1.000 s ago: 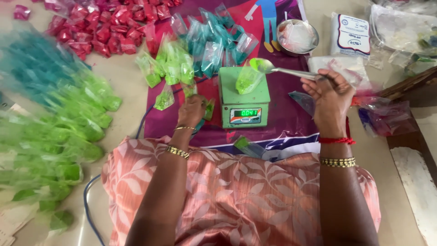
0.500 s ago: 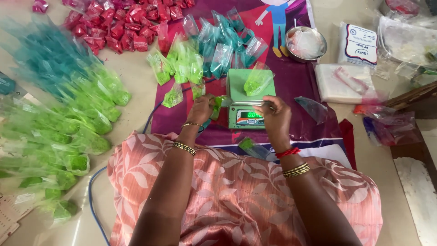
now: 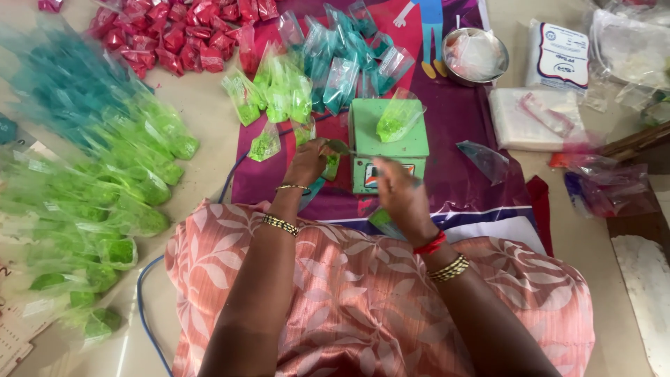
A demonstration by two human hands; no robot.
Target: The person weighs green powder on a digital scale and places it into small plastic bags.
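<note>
So this is a powder-bagging setup on the floor, and it looks well into the job going by what's lying around. A small green digital scale (image 3: 388, 143) sits in the middle of a purple printed mat (image 3: 481, 188), and one clear plastic pouch with green powder in it (image 3: 396, 119) rests open on the scale's platform. The left hand (image 3: 309, 159) is curled around another small clear pouch of green powder (image 3: 331, 165) just off the scale's left edge, held upright-ish. The right hand (image 3: 399, 192) is in front of the scale, fingers closed on the handle of a thin metal spoon (image 3: 343, 147) whose tip reaches over to the pouch in the left hand; it's motion-blurred, so I can't tell if there's powder on it. As for progress: a big heap of filled green pouches (image 3: 105, 209) covers the floor along the left edge, filled teal pouches (image 3: 349, 59) and a few more green ones crowd the mat's far edge, and red pouches (image 3: 174, 35) lie past its far-left corner. What's left I'd guess from the stack of empty clear bags (image 3: 534, 119) off the mat's right edge. A steel bowl (image 3: 476, 54) sits at the far right corner, a stray empty bag (image 3: 486, 160) right of the scale, and a blue cable (image 3: 150, 307) loops by the knee. Nothing really blocks the scale itself.
</note>
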